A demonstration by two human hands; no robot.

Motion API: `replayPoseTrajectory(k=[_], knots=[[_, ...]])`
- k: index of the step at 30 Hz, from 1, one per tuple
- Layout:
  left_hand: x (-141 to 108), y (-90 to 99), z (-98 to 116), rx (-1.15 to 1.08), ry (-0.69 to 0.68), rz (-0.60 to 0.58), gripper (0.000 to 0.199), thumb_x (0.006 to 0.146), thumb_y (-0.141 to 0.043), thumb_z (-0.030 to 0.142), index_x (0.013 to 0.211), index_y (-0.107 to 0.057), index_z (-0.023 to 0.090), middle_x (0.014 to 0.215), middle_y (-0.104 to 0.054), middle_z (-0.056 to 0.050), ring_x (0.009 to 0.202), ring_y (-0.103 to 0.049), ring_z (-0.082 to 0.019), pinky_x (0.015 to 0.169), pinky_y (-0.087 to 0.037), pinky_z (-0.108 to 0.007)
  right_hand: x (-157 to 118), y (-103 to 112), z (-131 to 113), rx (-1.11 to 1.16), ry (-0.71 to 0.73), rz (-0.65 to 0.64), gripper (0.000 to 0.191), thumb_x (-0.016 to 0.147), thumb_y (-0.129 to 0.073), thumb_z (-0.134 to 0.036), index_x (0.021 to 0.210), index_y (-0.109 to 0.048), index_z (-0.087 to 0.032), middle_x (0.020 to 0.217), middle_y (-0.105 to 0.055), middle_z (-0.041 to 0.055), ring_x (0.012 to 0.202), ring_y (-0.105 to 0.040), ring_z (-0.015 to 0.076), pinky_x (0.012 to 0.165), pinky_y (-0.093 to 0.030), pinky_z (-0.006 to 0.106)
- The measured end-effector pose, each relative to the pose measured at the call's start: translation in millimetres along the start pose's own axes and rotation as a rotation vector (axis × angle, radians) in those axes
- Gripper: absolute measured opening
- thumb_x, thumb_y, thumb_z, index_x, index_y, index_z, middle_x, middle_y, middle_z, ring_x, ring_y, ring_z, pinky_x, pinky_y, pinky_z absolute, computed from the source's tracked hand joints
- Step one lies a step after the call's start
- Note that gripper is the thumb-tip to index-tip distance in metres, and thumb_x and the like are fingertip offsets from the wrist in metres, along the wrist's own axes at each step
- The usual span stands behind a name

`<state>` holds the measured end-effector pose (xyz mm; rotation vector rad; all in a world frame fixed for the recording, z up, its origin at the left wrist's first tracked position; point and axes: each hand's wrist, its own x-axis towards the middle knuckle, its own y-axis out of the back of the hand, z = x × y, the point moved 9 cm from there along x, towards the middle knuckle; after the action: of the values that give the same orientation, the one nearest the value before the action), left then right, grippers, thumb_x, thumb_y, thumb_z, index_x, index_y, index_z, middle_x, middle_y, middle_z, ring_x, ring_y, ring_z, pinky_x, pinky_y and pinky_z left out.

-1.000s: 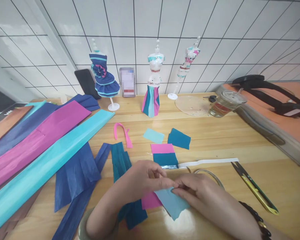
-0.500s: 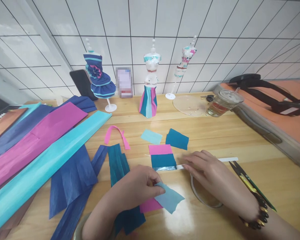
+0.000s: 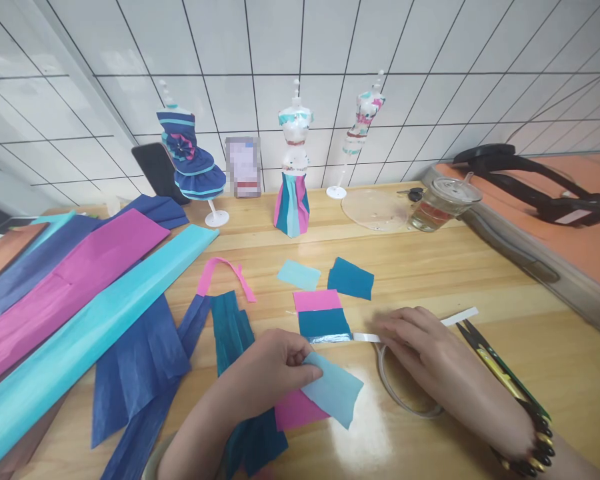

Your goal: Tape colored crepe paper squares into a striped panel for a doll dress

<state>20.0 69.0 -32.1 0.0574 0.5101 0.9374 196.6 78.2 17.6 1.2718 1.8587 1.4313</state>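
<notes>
My left hand (image 3: 280, 363) is closed, pinching a light blue piece of crepe paper (image 3: 335, 393) between thumb and fingers. Below it lie a pink piece (image 3: 297, 410) and dark teal crepe paper (image 3: 255, 443). My right hand (image 3: 425, 353) rests palm down with fingers stretched, its fingertips blurred, over a white paper strip (image 3: 367, 338) and a tape roll (image 3: 387, 377). The strip shows on both sides of the hand. Just left of the strip is a joined pink and teal panel (image 3: 325, 321), with a shiny band along its lower edge.
Scissors (image 3: 500, 367) lie beside my right forearm. Behind the panel are loose light blue (image 3: 299, 274) and teal pieces (image 3: 351, 278). Crepe paper sheets (image 3: 105, 313) cover the left side. Small dress forms (image 3: 295, 143), phones (image 3: 243, 167) and a lidded cup (image 3: 443, 203) stand at the back.
The light blue piece has turned slightly and lies flatter in my left hand. The white strip's right end has tilted upward. The whole view has shifted a little.
</notes>
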Motion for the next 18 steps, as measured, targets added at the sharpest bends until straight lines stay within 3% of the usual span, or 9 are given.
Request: replayPoseTrajectory(k=[3,5,12,14,18], knots=[[2.1,-2.4,-2.0,-0.129,0.015,-0.011,0.013,0.075,-0.057,0.026,0.07,-0.059,0.014,0.055,-0.041,0.006,0.053,-0.038,-0.008,0.049,-0.028,-0.02,1.3,11.3,-24.1,0.066,0.105,0.095,0.021,0.09,-0.043,-0.019,0.103,-0.059,-0.021,0.104,-0.061,0.0074,0.097,-0.056,0.0204,0.084,-0.047,0.038],[2.9,-5.4,-0.9,-0.219,0.019,-0.037,0.013,0.075,-0.058,0.026,0.071,-0.059,0.014,0.054,-0.045,0.006,0.051,-0.041,-0.008,0.049,-0.029,-0.02,2.0,11.3,-36.7,0.162,0.113,0.083,0.02,0.089,-0.046,-0.022,0.107,-0.056,-0.021,0.105,-0.061,0.0074,0.1,-0.056,0.0197,0.085,-0.048,0.036],[3.4,-0.7,-5.2,-0.247,0.107,0.023,0.013,0.074,-0.058,0.028,0.072,-0.057,0.015,0.05,-0.053,0.004,0.045,-0.047,-0.008,0.045,-0.031,-0.02,1.5,-16.8,-36.1,0.334,-0.137,-0.094,0.029,0.088,-0.047,-0.031,0.117,-0.047,-0.026,0.088,-0.065,0.0005,0.083,-0.062,0.0158,0.075,-0.051,0.031],[3.4,0.9,-10.0,-0.223,0.15,0.048,0.013,0.073,-0.058,0.029,0.07,-0.056,0.016,0.047,-0.051,0.006,0.041,-0.046,-0.008,0.043,-0.031,-0.019,0.9,-20.9,-30.3,0.368,-0.196,-0.102,0.025,0.088,-0.045,-0.029,0.112,-0.048,-0.025,0.081,-0.065,-0.0009,0.074,-0.062,0.0149,0.069,-0.051,0.029],[4.0,2.7,-18.6,-0.204,0.195,0.088,0.014,0.073,-0.057,0.03,0.07,-0.054,0.017,0.043,-0.051,0.006,0.039,-0.048,-0.009,0.042,-0.035,-0.02,-2.1,-27.5,-22.2,0.374,-0.299,-0.125,0.006,0.086,-0.044,-0.029,0.083,-0.045,-0.024,0.065,-0.058,-0.0034,0.057,-0.057,0.0136,0.052,-0.046,0.024]])
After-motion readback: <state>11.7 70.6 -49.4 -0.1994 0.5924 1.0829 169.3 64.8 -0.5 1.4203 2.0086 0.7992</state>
